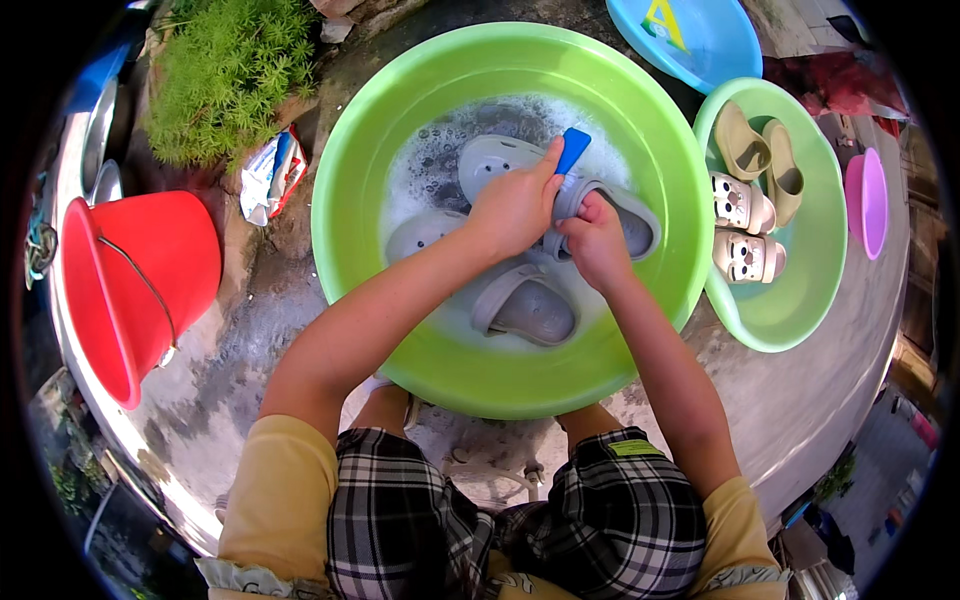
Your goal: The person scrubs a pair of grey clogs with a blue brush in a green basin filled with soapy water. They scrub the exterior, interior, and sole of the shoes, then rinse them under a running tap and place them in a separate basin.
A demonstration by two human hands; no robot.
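A grey clog lies tilted in the soapy water of a large lime-green basin. My right hand is closed on the clog's near rim by the heel, fingers curled into the opening. Over its middle, my left hand grips a blue-handled brush; the handle's wide end sticks out past my fingers, while the bristle end is hidden. A second grey clog rests nearer me, partly under the cloudy water, its toe showing left of my left wrist.
At right, a pale green basin holds olive shoes and beige cartoon-patterned clogs. A blue basin stands behind, a purple one farther right. On the left are a red bucket, a crumpled packet and a green plant.
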